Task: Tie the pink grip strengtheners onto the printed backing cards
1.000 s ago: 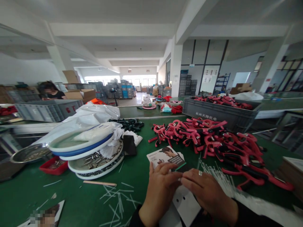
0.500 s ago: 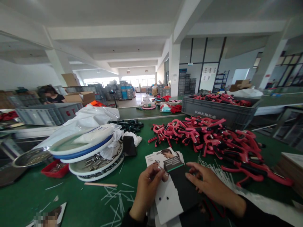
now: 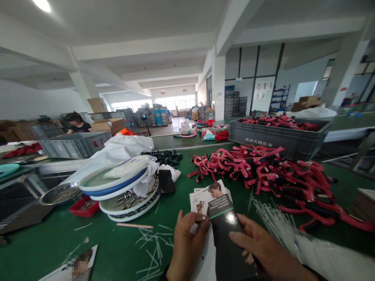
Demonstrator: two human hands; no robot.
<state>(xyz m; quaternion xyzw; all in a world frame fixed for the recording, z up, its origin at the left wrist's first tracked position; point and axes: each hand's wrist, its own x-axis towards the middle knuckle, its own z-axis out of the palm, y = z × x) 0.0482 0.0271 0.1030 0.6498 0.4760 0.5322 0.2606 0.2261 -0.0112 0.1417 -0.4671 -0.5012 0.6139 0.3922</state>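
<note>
**Packaging card (image 3: 225, 238) held above green workbench (image 3: 52, 230)**

Left hand (image 3: 187, 246) pinches the card's upper edge; right hand (image 3: 263, 249) lies half-open against its side, fingers nearly straight (red-and-black grip strengtheners (image 3: 263, 175) heaped just beyond).

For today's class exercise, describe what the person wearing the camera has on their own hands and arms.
The bare left hand and bare right hand wear no gloves. Only a black sleeve cuff shows at each wrist: left, right. No markings are discernible.
</note>
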